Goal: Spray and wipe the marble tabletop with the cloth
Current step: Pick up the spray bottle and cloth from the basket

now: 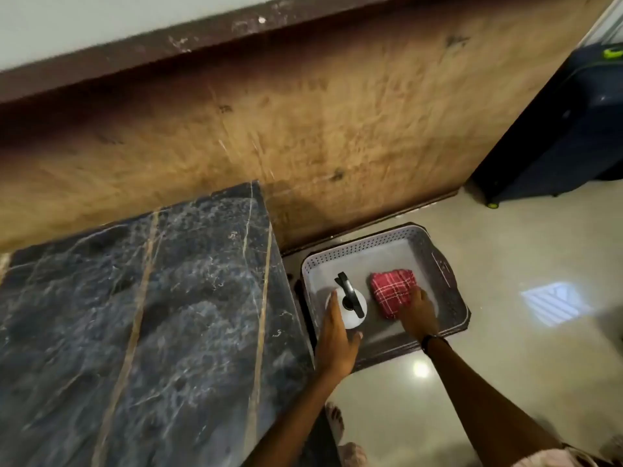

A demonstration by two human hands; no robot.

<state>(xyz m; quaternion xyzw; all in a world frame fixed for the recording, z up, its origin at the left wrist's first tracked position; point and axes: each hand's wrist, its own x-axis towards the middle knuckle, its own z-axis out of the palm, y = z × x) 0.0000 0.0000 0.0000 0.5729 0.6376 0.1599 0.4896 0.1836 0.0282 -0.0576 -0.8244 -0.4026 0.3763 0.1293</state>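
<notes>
Dark blue-black marble tabletop [141,315]: polished, white and gold veining. Wall panel at 12 o'clock [303,129]: tan wood-grain, matt. Pale floor tiles at 4 o'clock [505,348]: glossy, reflecting light. Grey perforated plastic basket [448,264]: smooth. Red-and-white checked woven cloth [392,291]: soft, folded. White plastic spray bottle, black trigger [350,308]: smooth.

Both hands, left [337,338] and right [419,313], reach down, fingers seemingly curled.

No legible text or labels
</notes>
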